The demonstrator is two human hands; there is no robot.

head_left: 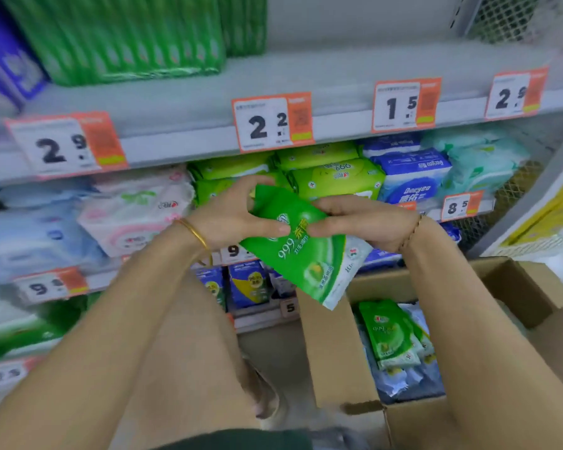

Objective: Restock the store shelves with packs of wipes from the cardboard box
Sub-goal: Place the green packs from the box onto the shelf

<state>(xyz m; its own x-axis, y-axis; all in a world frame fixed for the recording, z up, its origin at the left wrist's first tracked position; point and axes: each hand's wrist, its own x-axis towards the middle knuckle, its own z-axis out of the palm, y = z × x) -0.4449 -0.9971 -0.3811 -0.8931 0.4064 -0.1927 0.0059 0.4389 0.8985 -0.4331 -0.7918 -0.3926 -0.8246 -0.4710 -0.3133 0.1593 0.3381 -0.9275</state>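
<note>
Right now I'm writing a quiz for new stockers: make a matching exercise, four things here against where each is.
1 green pack
2 cardboard box
3 gold bangle
4 1.5 price tag

a on the left wrist
b upper shelf edge
c held by left hand and right hand
d lower right, flaps open

Pairs: 1-c, 2-d, 3-a, 4-b
</note>
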